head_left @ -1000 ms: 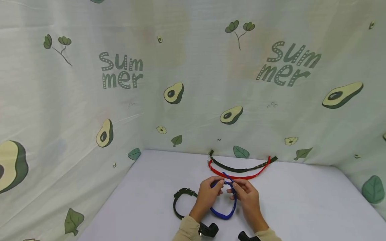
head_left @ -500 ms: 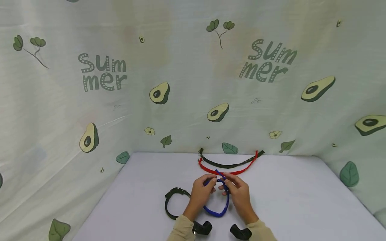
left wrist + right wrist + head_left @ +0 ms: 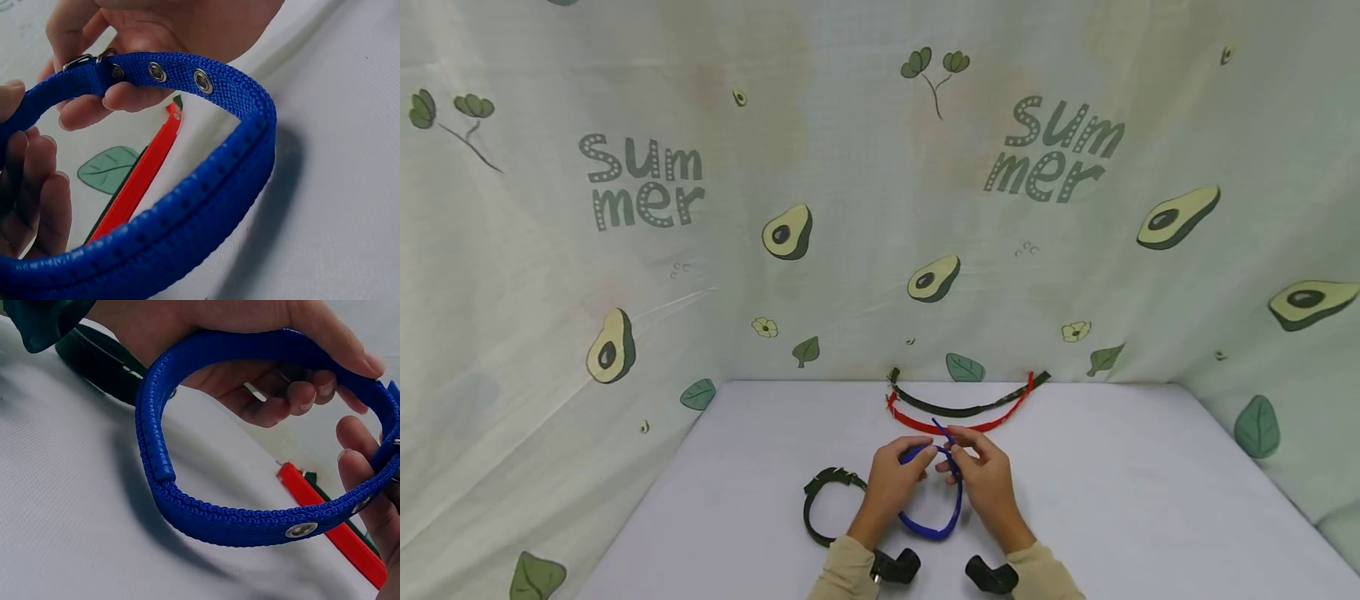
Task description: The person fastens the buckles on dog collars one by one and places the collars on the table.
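Observation:
Both hands hold a blue dog collar (image 3: 187,219), bent into a loop above the table. It has metal eyelets (image 3: 203,81) and a metal buckle (image 3: 80,61). In the head view my left hand (image 3: 891,479) grips the loop's left side, its thumb lying on the band in the right wrist view. My right hand (image 3: 988,479) pinches the collar by the buckle, where the band overlaps. A free blue tip sticks up between the hands in the head view. The lower part of the loop (image 3: 934,533) hangs toward the person.
A buckled dark green collar (image 3: 808,510) lies in a ring left of the left hand. Beyond the hands, a red collar (image 3: 917,423) and a dark green collar (image 3: 951,412) lie stretched out. A printed cloth (image 3: 850,167) rises behind the white table (image 3: 1112,500).
The head view has swung to the right, so everything sits farther left in it. Both hands keep their hold on the blue collar, with only slight finger shifts.

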Demonstrator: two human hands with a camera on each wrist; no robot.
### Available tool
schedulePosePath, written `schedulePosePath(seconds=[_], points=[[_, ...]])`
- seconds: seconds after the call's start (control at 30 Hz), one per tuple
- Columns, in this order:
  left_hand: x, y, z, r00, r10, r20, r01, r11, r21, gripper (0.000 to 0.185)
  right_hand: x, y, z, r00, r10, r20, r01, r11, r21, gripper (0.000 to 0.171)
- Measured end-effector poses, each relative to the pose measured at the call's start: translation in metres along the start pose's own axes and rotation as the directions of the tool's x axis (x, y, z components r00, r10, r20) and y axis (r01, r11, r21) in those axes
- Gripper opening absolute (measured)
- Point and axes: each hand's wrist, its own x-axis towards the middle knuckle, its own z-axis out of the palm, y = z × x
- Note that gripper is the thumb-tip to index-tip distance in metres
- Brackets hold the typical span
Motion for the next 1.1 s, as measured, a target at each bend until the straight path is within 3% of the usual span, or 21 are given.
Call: schedulePosePath(seconds=[0.3, 0.57, 0.97, 1.1], points=[[0.0014, -0.0065, -0.0047, 1.0, 0.024, 0.005, -0.024, 1.0, 0.0, 0.031, -0.0024, 0.0023, 0.0036, 0.998, -0.051, 0.023, 0.053, 0.991, -0.126, 0.041], [-0.0008, -0.0084, -0.0028, 0.999, 0.014, 0.031, -0.013, 0.999, -0.035, 0.034, -0.0038, 0.0073, 0.0023, 0.976, -0.217, -0.006, 0.206, 0.934, -0.293, 0.049], [-0.0027, -0.0057, -0.0018, 0.999, -0.011, 0.034, 0.012, 1.0, -0.013, 0.035, -0.0064, 0.0097, 0.0019, 0.958, -0.285, -0.011, 0.27, 0.917, -0.294, 0.051], [-0.0011, -0.0026, -0.0012, 0.999, -0.004, 0.033, 0.004, 1.0, -0.003, 0.033, -0.0051, 0.0099, 0.0011, 0.942, -0.334, -0.022, 0.313, 0.903, -0.293, 0.05]])
